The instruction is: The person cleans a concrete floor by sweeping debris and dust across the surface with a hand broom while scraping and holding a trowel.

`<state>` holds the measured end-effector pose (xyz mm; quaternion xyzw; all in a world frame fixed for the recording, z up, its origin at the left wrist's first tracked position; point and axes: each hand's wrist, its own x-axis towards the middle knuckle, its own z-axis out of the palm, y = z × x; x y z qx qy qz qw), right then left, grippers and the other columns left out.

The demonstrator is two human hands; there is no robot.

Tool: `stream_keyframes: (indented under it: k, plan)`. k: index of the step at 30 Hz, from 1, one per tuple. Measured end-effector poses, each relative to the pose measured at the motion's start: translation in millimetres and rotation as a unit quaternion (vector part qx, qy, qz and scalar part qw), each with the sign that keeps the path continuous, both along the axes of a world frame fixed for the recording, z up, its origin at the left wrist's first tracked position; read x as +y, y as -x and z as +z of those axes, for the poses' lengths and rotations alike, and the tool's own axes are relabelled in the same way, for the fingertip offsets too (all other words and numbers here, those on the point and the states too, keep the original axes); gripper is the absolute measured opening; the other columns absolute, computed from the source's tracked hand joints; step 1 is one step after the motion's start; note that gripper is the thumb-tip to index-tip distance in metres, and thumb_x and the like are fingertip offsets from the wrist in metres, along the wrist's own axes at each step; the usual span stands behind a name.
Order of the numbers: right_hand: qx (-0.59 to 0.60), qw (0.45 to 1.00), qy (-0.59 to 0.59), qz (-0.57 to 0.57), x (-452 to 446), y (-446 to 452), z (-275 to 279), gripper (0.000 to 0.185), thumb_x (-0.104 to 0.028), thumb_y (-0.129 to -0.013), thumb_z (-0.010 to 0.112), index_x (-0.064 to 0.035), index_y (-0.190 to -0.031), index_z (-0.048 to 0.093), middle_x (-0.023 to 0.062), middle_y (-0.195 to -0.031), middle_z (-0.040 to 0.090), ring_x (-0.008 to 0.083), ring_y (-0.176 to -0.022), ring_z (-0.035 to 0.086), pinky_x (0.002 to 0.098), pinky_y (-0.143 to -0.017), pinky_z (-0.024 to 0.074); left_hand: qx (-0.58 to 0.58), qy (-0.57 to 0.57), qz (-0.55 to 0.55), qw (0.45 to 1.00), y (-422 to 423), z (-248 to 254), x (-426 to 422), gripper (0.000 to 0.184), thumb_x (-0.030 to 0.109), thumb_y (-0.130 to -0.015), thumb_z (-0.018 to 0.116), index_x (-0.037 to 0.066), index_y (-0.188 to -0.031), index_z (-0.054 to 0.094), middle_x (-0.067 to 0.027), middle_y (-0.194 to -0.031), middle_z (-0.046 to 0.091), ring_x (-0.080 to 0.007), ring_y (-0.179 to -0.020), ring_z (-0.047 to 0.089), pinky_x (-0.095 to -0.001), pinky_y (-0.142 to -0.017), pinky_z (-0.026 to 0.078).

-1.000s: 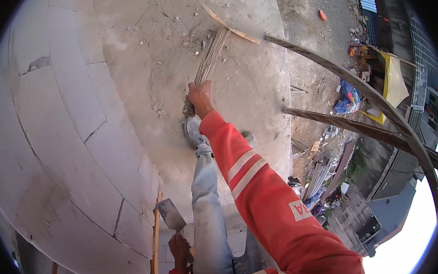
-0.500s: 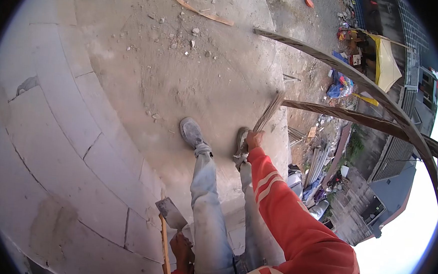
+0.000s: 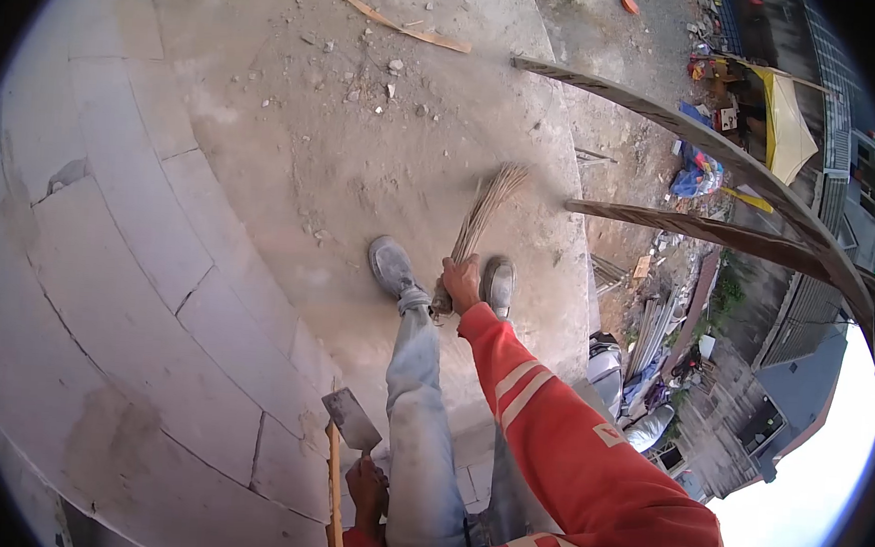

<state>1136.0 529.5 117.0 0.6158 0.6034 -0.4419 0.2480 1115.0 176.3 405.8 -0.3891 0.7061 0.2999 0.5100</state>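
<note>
Between the two shoes, my right hand [image 3: 465, 278] is closed round the lower end of a stick broom [image 3: 492, 205], a bundle of thin sticks. Its fanned tips point up and slightly right, over the dusty concrete floor [image 3: 364, 169]. Down at the bottom, beside the left leg, my left hand [image 3: 366, 488] grips the handle of a trowel with a flat grey rectangular blade [image 3: 351, 419]. The blade is near the upper end of a narrow wooden strip [image 3: 335, 488] along the block wall.
A pale block wall [image 3: 137, 275] curves along the left. Stones and a splintered wood strip [image 3: 402, 29] lie on the floor. Two wooden beams [image 3: 658, 115] [image 3: 691, 225] extend from the floor's right edge, beyond which are lower ground, debris and a yellow canopy [image 3: 789, 130].
My right hand swept the broom from the left shoe across to the floor's right edge, then back left between the shoes. My left hand keeps the trowel low beside the leg.
</note>
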Motion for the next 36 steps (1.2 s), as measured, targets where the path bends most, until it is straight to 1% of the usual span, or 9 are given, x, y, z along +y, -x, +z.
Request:
stream_keyframes:
  k: [1, 2, 4, 6, 12, 20, 24, 26, 36]
  plan:
    - [0.005, 0.924, -0.099, 0.369, -1.6, 31.6, 1.4, 0.021, -0.020, -0.084, 0.071, -0.0002, -0.088, 0.065, 0.0217, -0.086, 0.063, 0.0381, -0.089, 0.065, 0.0489, -0.083, 0.0519, 0.002, 0.000, -0.014, 1.000, -2.8, -3.1, 0.8, 0.033, 0.025, -0.101, 0.049, 0.009, -0.073, 0.047, -0.0008, -0.060, 0.047, -0.0115, -0.047, 0.044, -0.0292, -0.045, 0.039]
    - [0.027, 0.915, -0.078, 0.395, -3.0, 67.4, -3.7, 0.035, -0.022, -0.088, 0.067, 0.0061, -0.109, 0.061, 0.0283, -0.095, 0.063, 0.0457, -0.090, 0.063, 0.0518, -0.089, 0.0486, 0.008, -0.003, -0.027, 1.000, -4.2, -3.2, 4.4, 0.033, 0.025, -0.101, 0.048, 0.009, -0.072, 0.047, -0.0007, -0.060, 0.047, -0.0115, -0.048, 0.044, -0.0293, -0.045, 0.039]
    - [0.187, 0.971, -0.148, -0.010, -47.1, 114.1, -81.0, 0.070, -0.024, -0.092, 0.062, 0.0203, -0.135, 0.030, 0.0376, -0.102, 0.060, 0.0532, -0.096, 0.060, 0.0543, -0.088, 0.0477, 0.024, -0.011, -0.056, 0.998, -3.2, -3.9, 11.9, 0.034, 0.025, -0.101, 0.048, 0.009, -0.071, 0.047, -0.0005, -0.060, 0.047, -0.0114, -0.048, 0.044, -0.0295, -0.046, 0.037]
    - [0.236, 0.956, -0.153, 0.078, -45.3, 137.2, -71.3, 0.080, -0.025, -0.092, 0.062, 0.0228, -0.139, 0.019, 0.0397, -0.102, 0.059, 0.0538, -0.098, 0.060, 0.0547, -0.088, 0.0479, 0.023, -0.012, -0.074, 0.997, -0.8, 1.2, 18.0, 0.035, 0.025, -0.101, 0.048, 0.009, -0.070, 0.046, 0.0001, -0.059, 0.046, -0.0112, -0.048, 0.044, -0.0290, -0.045, 0.037]
    - [0.161, 0.953, 0.051, -0.252, 0.8, 82.8, 145.8, 0.075, -0.030, -0.093, 0.064, 0.0160, -0.139, 0.026, 0.0269, -0.082, 0.062, 0.0369, -0.061, 0.065, 0.0465, -0.058, 0.0531, 0.009, -0.017, -0.008, 1.000, 5.4, 7.6, 22.3, 0.034, 0.025, -0.102, 0.048, 0.010, -0.071, 0.046, 0.0007, -0.058, 0.044, -0.0110, -0.046, 0.043, -0.0287, -0.045, 0.037]
    - [0.021, 0.827, 0.009, -0.562, -4.2, -230.6, 61.4, 0.025, -0.019, -0.090, 0.064, -0.0031, -0.073, 0.054, 0.0119, -0.059, 0.056, 0.0242, -0.048, 0.059, 0.0390, -0.043, 0.0511, 0.025, -0.007, -0.020, 0.999, -7.2, -4.8, 1.5, 0.035, 0.026, -0.102, 0.049, 0.011, -0.071, 0.045, 0.0010, -0.059, 0.044, -0.0098, -0.048, 0.042, -0.0277, -0.047, 0.037]
    - [-0.043, 0.914, 0.024, -0.403, -3.5, -232.0, 1.9, 0.028, -0.023, -0.088, 0.065, 0.0006, -0.074, 0.058, 0.0134, -0.062, 0.060, 0.0239, -0.048, 0.060, 0.0398, -0.043, 0.0499, 0.022, -0.009, -0.055, 0.998, -2.0, -4.8, 5.7, 0.035, 0.025, -0.102, 0.048, 0.011, -0.071, 0.045, 0.0014, -0.059, 0.044, -0.0096, -0.049, 0.041, -0.0271, -0.047, 0.036]
    - [0.020, 0.919, 0.068, -0.388, -9.4, -163.7, 28.8, 0.036, -0.018, -0.089, 0.063, 0.0031, -0.105, 0.038, 0.0140, -0.071, 0.059, 0.0251, -0.052, 0.060, 0.0396, -0.045, 0.0508, 0.021, -0.003, -0.065, 0.998, -4.8, 0.1, 4.0, 0.034, 0.024, -0.102, 0.048, 0.011, -0.071, 0.046, 0.0014, -0.059, 0.044, -0.0096, -0.049, 0.041, -0.0271, -0.047, 0.036]
    - [0.177, 0.968, 0.125, -0.125, 18.9, 124.7, 121.2, 0.049, -0.027, -0.091, 0.064, 0.0065, -0.116, 0.040, 0.0332, -0.094, 0.064, 0.0449, -0.082, 0.069, 0.0505, -0.073, 0.0545, 0.055, -0.029, -0.014, 0.998, -7.2, -2.9, 26.9, 0.034, 0.024, -0.103, 0.047, 0.008, -0.072, 0.048, -0.0007, -0.058, 0.046, -0.0113, -0.047, 0.044, -0.0294, -0.047, 0.039]
